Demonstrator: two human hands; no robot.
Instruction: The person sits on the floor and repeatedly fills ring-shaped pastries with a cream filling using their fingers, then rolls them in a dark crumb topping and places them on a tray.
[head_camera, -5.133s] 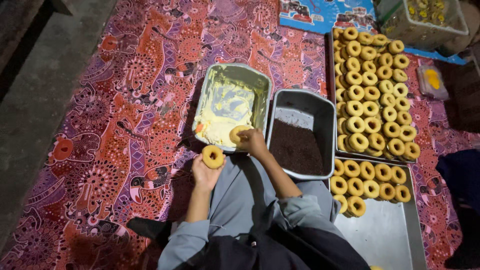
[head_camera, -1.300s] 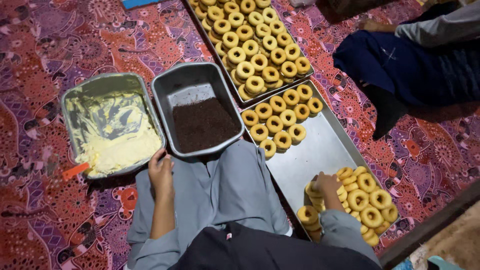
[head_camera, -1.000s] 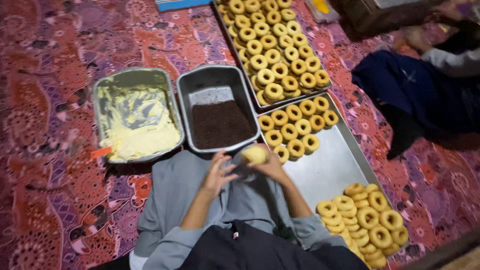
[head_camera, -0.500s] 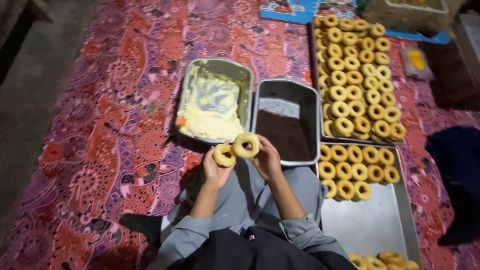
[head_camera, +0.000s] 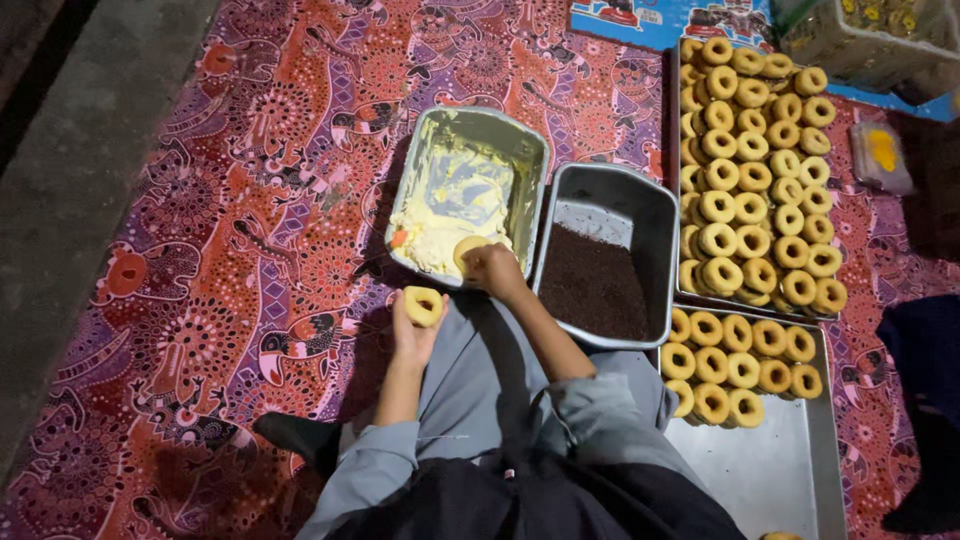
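My left hand (head_camera: 413, 336) holds a plain ring doughnut (head_camera: 423, 305) upright over my lap, just in front of the cream pan. My right hand (head_camera: 494, 270) holds a second doughnut (head_camera: 468, 251) pressed face down into the pale yellow cream at the near end of the metal cream pan (head_camera: 524, 148). Right of it stands a metal pan (head_camera: 650, 205) with dark chocolate sprinkles (head_camera: 593, 287).
A tray (head_camera: 790, 480) at my right carries two rows of plain doughnuts (head_camera: 740, 358); behind it a second tray is packed with several rows of doughnuts (head_camera: 757, 180). A patterned red cloth (head_camera: 250, 230) covers the floor. A dark-clothed person's leg (head_camera: 925, 380) is at the far right.
My right hand has moved forward and lowered its doughnut into the cream pan. The left hand has dropped slightly with its doughnut. Earlier the right hand fetched doughnuts from the heap at my right.
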